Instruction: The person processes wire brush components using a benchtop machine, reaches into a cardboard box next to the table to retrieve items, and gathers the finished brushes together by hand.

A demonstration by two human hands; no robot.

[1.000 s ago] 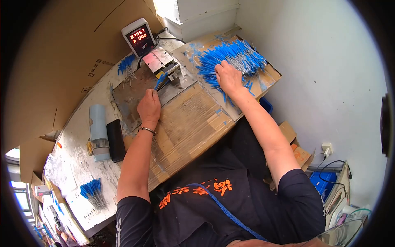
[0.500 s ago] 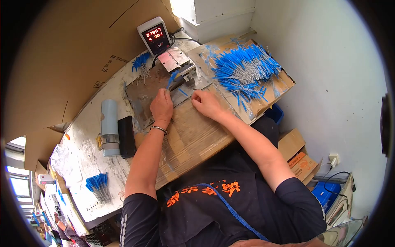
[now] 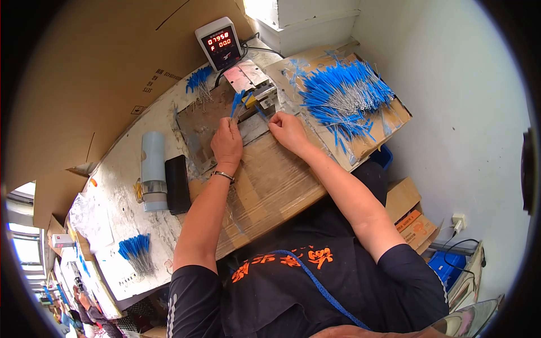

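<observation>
My left hand (image 3: 227, 145) is closed around a few thin wire pieces with blue ends (image 3: 238, 101), which stick up past its fingers. My right hand (image 3: 288, 132) is pinched at the front of a small metal press (image 3: 266, 97). One slim blue piece (image 3: 261, 111) slants from the press toward the right fingertips; the held end is too small to see clearly. Both hands rest near the metal plate (image 3: 197, 121) under the press. To the right lies a big heap of similar blue-ended wires (image 3: 344, 93) on cardboard.
A counter box with red digits (image 3: 220, 44) stands behind the press. Small bunches of blue-ended wires lie at the back (image 3: 199, 81) and front left (image 3: 135, 252). A light-blue bottle (image 3: 153, 163) and a black phone-like slab (image 3: 177, 185) lie left of my arm.
The counter has gone from 07957 to 07958, and its lower line has changed. A blue piece now slants between the press and my right fingers. The whole view has shifted slightly.
</observation>
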